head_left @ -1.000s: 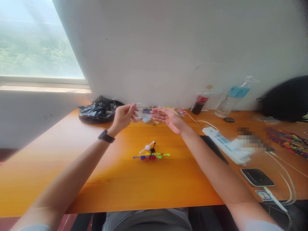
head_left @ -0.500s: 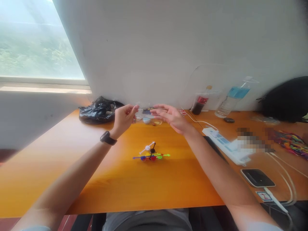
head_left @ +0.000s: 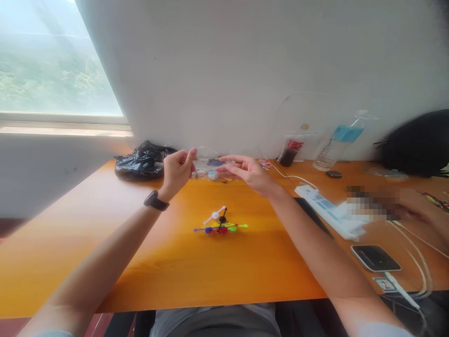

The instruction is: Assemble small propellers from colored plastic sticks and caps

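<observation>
Counter: orange wood grain. Plastic sticks: white, black, yellow, green, blue, red. Bag: glossy black. Wristband: black. Power strip: white, blue markings. Bottle label: light blue. Wall: plain white.

Both arms fwd, left hand curled, poss. pinching, right hand flat, fingers extended
</observation>
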